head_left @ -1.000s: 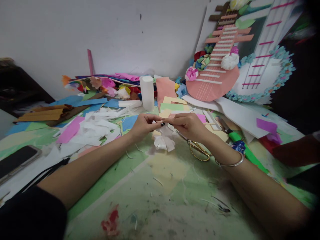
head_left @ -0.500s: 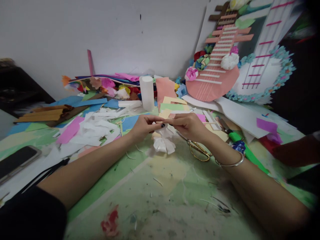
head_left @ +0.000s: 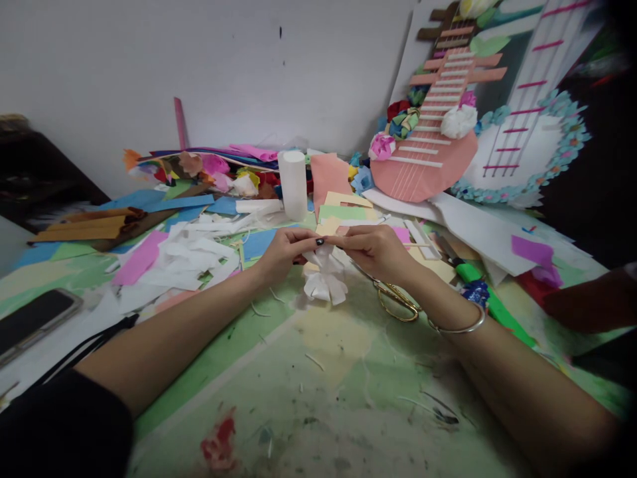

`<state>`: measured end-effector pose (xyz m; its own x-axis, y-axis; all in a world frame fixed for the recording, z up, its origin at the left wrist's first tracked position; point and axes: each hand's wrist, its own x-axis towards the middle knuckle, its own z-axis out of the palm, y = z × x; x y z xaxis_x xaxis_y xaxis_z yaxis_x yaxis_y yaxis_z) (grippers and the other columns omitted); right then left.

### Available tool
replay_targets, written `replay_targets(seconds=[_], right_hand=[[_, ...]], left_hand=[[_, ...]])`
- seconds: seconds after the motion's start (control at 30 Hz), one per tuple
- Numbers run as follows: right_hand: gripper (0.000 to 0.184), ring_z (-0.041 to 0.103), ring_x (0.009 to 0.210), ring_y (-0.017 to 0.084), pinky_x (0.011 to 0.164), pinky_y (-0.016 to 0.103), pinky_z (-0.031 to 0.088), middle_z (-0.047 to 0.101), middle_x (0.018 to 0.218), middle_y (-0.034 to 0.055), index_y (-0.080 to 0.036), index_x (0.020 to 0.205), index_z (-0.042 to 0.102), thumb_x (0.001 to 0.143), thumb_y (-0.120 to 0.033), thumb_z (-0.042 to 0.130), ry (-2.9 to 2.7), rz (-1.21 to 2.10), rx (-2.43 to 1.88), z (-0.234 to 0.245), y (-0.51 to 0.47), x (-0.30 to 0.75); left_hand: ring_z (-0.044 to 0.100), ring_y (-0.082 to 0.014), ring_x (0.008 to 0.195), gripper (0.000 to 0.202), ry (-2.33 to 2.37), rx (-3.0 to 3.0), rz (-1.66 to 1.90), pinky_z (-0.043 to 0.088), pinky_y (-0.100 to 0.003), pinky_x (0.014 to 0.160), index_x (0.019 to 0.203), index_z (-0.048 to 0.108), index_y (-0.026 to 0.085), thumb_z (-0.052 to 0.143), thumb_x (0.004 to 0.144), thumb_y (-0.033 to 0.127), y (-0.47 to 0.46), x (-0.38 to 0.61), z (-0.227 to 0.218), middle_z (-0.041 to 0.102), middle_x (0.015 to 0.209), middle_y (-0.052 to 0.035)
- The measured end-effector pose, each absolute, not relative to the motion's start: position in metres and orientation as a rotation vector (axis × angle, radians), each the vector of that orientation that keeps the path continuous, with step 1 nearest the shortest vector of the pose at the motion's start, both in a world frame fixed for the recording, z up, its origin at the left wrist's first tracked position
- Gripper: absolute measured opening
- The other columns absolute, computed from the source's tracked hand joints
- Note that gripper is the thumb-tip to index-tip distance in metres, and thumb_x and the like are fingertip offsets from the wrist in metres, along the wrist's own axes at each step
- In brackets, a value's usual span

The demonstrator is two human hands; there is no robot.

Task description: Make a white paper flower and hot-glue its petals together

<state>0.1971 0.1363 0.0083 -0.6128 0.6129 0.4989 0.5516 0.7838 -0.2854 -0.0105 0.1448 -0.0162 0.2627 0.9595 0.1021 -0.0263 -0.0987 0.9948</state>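
A white paper flower [head_left: 325,284] with ruffled petals hangs under my fingers over the middle of the table. My left hand [head_left: 287,252] pinches its upper end between thumb and fingers, a dark-painted thumbnail showing. From the other side my right hand [head_left: 377,249] has its fingertips closed at the same upper end, almost meeting the left ones. The exact grip there is partly hidden by the fingers. Gold-handled scissors [head_left: 398,302] lie beside my right wrist, their blades partly covered.
White paper strips [head_left: 194,255] are heaped on the left, near a phone [head_left: 37,322]. A white cylinder [head_left: 293,186] stands at the back. A green-handled tool [head_left: 490,302] lies to the right. Paper instruments, one a salmon lute [head_left: 423,176], lean against the wall.
The flower has turned and shifted slightly left, its petals sitting differently. My left thumb has moved a little up and left; both hands stay together at the flower's top.
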Motion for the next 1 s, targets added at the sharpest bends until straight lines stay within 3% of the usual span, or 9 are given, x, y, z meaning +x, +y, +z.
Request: replay_targets(seconds=[0.23, 0.4, 0.5, 0.73, 1.0], right_hand=[[0.034, 0.058, 0.066, 0.010, 0.061, 0.024, 0.039, 0.070, 0.077, 0.0018, -0.026, 0.110, 0.072, 0.087, -0.018, 0.048, -2.311, 0.218, -0.870, 0.006, 0.139, 0.197], [0.027, 0.058, 0.059, 0.010, 0.059, 0.025, 0.043, 0.072, 0.072, 0.0050, -0.014, 0.101, 0.074, 0.080, -0.026, 0.060, -2.112, 0.385, -0.923, 0.004, 0.139, 0.197], [0.021, 0.059, 0.061, 0.010, 0.060, 0.025, 0.045, 0.072, 0.075, 0.0059, -0.013, 0.090, 0.073, 0.079, -0.026, 0.061, -2.083, 0.458, -0.915, 0.006, 0.138, 0.198], [0.011, 0.045, 0.051, 0.006, 0.053, 0.023, 0.035, 0.064, 0.065, -0.0007, -0.016, 0.077, 0.060, 0.080, -0.027, 0.060, -2.158, 0.365, -0.964, 0.010, 0.136, 0.195], [0.018, 0.042, 0.051, 0.006, 0.054, 0.023, 0.032, 0.062, 0.060, -0.0009, -0.016, 0.073, 0.067, 0.082, -0.030, 0.059, -2.227, 0.300, -0.958, 0.010, 0.136, 0.196]], left_hand=[[0.038, -0.0043, 0.043, 0.020, 0.987, 1.558, 1.121, 0.027, -0.017, 0.040, 0.073, 0.073, 0.014, 0.070, 0.069, 0.034, 0.146, -0.012, -0.018, 0.057, 0.053, 0.0017], [0.045, -0.0049, 0.048, 0.015, 0.968, 1.753, 1.179, 0.032, -0.018, 0.043, 0.077, 0.074, 0.015, 0.068, 0.073, 0.028, 0.145, -0.011, -0.017, 0.066, 0.066, -0.0017], [0.051, -0.0065, 0.052, 0.014, 0.980, 1.802, 1.204, 0.037, -0.018, 0.046, 0.077, 0.074, 0.014, 0.068, 0.073, 0.025, 0.142, -0.009, -0.015, 0.069, 0.069, -0.0031], [0.057, -0.0099, 0.060, 0.013, 1.003, 1.876, 1.257, 0.041, -0.020, 0.051, 0.078, 0.075, 0.014, 0.069, 0.071, 0.023, 0.137, -0.006, -0.013, 0.071, 0.073, -0.0053], [0.047, -0.0068, 0.052, 0.013, 0.993, 2.028, 1.291, 0.031, -0.019, 0.044, 0.079, 0.076, 0.016, 0.067, 0.072, 0.021, 0.134, -0.005, -0.012, 0.068, 0.066, -0.0038]])
